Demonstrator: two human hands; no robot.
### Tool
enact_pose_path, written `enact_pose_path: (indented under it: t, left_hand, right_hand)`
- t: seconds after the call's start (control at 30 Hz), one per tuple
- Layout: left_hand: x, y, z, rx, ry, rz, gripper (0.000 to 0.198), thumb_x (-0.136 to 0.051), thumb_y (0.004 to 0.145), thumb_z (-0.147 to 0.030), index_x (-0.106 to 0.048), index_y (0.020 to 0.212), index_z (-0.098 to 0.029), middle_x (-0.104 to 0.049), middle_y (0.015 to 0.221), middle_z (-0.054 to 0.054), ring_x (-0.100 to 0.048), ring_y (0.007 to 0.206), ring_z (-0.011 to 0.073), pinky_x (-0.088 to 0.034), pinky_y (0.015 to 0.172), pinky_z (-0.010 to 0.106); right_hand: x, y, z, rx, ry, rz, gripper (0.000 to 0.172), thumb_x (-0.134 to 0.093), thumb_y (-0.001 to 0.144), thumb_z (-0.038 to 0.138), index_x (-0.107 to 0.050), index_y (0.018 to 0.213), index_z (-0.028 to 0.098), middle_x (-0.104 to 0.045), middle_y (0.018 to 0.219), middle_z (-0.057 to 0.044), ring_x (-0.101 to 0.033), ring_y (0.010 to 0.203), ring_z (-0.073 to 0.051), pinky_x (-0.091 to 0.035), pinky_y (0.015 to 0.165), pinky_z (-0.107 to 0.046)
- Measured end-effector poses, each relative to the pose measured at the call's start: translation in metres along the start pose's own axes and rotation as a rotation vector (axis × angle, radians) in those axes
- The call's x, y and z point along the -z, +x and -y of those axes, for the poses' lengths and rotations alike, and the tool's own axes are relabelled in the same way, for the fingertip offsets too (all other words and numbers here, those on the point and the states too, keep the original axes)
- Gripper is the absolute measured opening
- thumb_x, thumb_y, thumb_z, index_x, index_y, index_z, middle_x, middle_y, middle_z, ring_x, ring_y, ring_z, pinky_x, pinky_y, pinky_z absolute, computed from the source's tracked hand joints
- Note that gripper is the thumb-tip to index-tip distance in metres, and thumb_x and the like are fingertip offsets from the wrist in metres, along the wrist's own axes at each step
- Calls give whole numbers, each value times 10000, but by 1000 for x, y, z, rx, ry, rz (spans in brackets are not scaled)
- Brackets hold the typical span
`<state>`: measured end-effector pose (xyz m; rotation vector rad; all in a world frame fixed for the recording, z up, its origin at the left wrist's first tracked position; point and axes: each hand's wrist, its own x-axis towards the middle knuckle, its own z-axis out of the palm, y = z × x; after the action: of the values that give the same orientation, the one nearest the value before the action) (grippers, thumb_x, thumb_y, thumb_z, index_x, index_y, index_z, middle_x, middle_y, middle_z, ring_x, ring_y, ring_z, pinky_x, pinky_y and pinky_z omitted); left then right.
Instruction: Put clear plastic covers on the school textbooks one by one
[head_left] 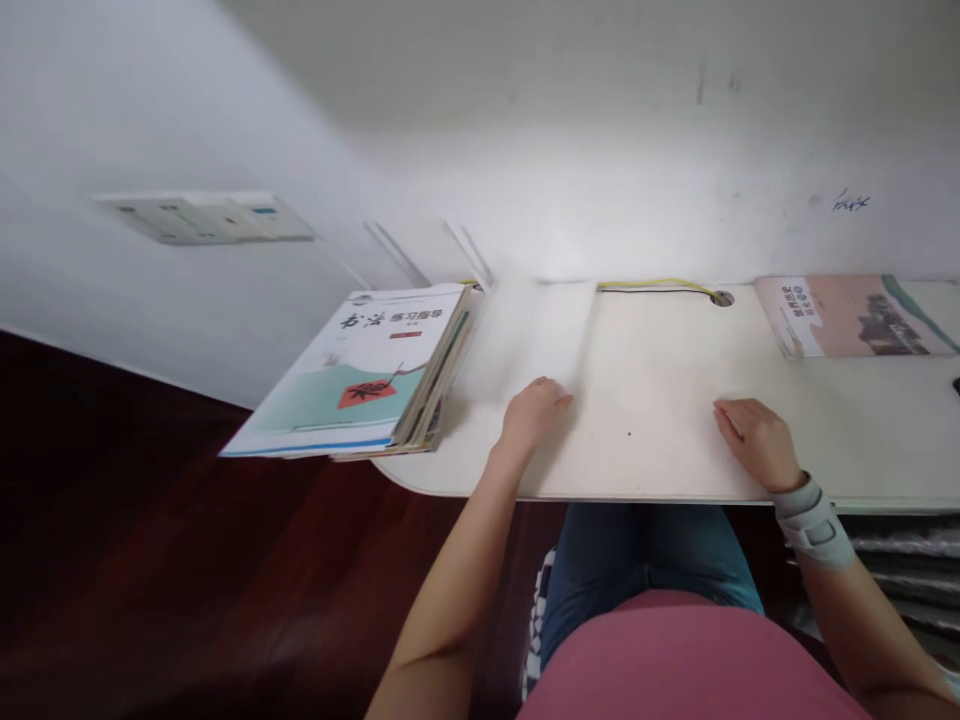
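My left hand [531, 415] rests on the white desk [652, 400], fingers curled loosely under, with nothing in it. It lies a little right of a stack of books [367, 375] whose top cover is white and teal with a red shape; the stack overhangs the desk's left edge. My right hand [757, 440] also rests on the desk near its front edge, fingers curled, holding nothing. A grey wrist band [814, 520] sits on that arm.
A pink-covered book [847, 315] lies flat at the desk's far right. A yellow and black cable [660, 287] runs along the back edge into a hole [722, 298]. White wall behind, a socket strip [210, 217] on the left wall, dark wood floor [150, 560].
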<state>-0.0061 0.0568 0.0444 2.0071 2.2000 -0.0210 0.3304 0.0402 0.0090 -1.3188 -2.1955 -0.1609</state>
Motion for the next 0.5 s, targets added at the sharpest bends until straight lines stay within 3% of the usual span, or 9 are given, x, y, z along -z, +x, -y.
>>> enact_pose_path:
  t: [0.2,0.33,0.5]
  left_hand:
    - [6,-1,4,10,-16,10,318,-402,915,-285,-689,869,-155,-716,957,145,-673,916,263,-470,787,323]
    - [3,-2,-1,24,19,8,325,-449,905,-349,-694,927,-137,-712,987,172,-673,938,293,-480,778,341]
    - [0,-12,-16,34,55,19,338,-389,911,-245,-712,920,-146,-716,984,182,-677,941,312,-488,782,368]
  right_hand:
    - [-18,8,27,121,53,142,273,-439,945,282,-684,1001,175,-717,986,-104,-642,913,-224,-510,837,-372]
    - [-29,7,38,181,-24,165,274,-455,936,272,-662,1067,149,-669,1162,-143,-600,1071,-256,-483,939,-408]
    - [-38,0,46,147,-84,145,309,-469,929,256,-631,1146,110,-632,1237,-181,-565,1165,-294,-474,969,-436]
